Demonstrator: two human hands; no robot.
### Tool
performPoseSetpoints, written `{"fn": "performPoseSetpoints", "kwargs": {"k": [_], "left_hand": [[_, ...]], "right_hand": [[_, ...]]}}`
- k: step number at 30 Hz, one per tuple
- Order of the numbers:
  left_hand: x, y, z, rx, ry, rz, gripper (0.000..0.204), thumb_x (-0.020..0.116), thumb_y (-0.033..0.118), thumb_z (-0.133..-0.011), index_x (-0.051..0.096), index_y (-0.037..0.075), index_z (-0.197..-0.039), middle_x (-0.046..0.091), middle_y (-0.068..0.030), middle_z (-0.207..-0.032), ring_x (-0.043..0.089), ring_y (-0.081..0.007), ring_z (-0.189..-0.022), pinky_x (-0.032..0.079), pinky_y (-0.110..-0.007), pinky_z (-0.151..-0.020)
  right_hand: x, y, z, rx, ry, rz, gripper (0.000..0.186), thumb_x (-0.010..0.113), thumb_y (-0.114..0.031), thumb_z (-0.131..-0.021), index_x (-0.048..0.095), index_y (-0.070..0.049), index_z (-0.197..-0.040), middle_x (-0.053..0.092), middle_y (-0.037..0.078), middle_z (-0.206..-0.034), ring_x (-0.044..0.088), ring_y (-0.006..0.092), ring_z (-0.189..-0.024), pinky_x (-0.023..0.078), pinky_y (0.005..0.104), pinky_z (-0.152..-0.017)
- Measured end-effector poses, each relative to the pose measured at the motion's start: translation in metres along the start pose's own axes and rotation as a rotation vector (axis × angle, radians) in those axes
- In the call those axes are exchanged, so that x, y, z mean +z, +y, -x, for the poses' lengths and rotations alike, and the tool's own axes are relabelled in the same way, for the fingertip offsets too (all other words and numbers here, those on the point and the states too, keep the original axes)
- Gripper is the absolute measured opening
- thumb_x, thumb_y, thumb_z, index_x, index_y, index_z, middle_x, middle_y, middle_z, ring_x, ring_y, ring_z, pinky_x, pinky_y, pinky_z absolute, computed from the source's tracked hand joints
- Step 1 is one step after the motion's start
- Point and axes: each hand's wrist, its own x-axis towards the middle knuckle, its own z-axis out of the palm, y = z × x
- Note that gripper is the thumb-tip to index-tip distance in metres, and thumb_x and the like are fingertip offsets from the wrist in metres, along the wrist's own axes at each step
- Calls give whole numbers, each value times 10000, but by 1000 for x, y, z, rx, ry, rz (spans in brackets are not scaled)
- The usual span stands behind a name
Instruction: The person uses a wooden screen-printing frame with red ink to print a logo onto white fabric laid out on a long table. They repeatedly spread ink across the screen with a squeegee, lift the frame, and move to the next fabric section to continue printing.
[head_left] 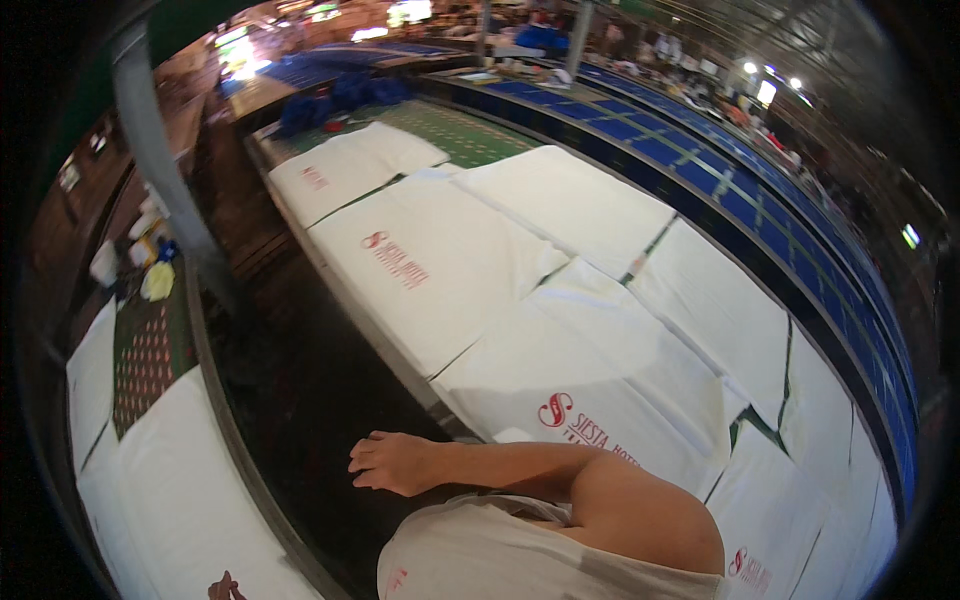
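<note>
My right arm bends across my front, and my right hand [395, 463] hangs over the dark aisle between two long tables. Its fingers are loosely curled and slightly apart, with nothing visible in them. Closest to that hand is the edge of the right-hand table, where large white cloths [430, 265] with red prints lie flat in rows. At the lower left, only the fingers of my left hand [226, 587] show, partly stretched out; the rest is cut off. They appear over or in front of a white cloth [190, 480] on the left table.
A grey post [165, 150] stands beside the aisle at left. Small containers [145, 245] sit on the left table's far part. Blue cloth bundles [345, 95] lie at the right-hand table's far end. Long blue-topped tables [700, 170] run along the right.
</note>
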Motion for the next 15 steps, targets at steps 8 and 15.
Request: {"fn": "performPoseSetpoints", "kwargs": {"k": [8,15], "left_hand": [[62,54,-126,229,-89,188,136,819,105,-1013,844,19,-1114,850,-162,-1246,761,-343,-1096,596,-467,-1003],[60,48,-123,161,-137,235,68,843,82,-957,839,20,-984,845,-185,-1157,752,-362,-1029,596,-471,-960]], "right_hand": [[-39,31,69,296,138,102,306,802,-203,-994,829,-93,-1278,747,99,-1394,637,312,-1375,544,486,-1150],[-39,40,55,271,202,91,280,829,-174,-964,839,-74,-1225,778,105,-1312,678,303,-1297,586,474,-1083]]}}
